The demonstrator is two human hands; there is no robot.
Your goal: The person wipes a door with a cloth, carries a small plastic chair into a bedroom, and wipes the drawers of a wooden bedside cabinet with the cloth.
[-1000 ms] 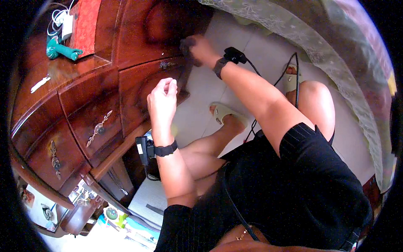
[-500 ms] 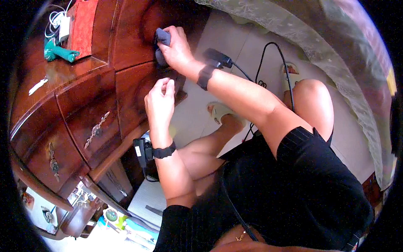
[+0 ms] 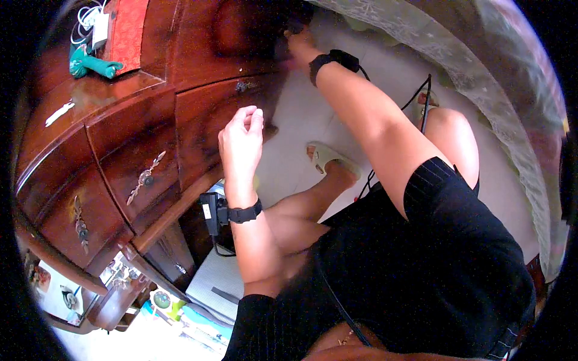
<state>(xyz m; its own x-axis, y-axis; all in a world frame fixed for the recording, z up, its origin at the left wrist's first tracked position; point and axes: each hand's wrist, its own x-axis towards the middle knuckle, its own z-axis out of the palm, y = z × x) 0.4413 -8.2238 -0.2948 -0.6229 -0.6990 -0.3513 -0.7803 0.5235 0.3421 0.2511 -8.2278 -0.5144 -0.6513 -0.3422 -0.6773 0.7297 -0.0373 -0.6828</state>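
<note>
My right hand (image 3: 300, 49) is stretched far forward at the end edge of the dark reddish-brown wooden cabinet (image 3: 198, 117). Its fingers close on a dark grey cloth (image 3: 294, 29), which is shadowed, blurred and partly hidden. My left hand (image 3: 242, 141) hovers in front of a drawer, apart from the wood. Its fingers are curled with the thumb against them, and nothing shows in them. Each wrist wears a black strap with a small black device, the left device (image 3: 211, 213) hanging beside the forearm.
On the cabinet top lie a green cloth bundle (image 3: 93, 65), a white adapter with cable (image 3: 100, 31) and a red mat (image 3: 129, 36). Ornate handles (image 3: 145, 178) jut from the drawers. Black cables (image 3: 426, 102) trail near my feet. A lace-edged cover (image 3: 457, 69) hangs at right.
My right hand has moved the cloth forward and right, from the cabinet's front toward its end edge. My left hand has shifted slightly right in view, still curled.
</note>
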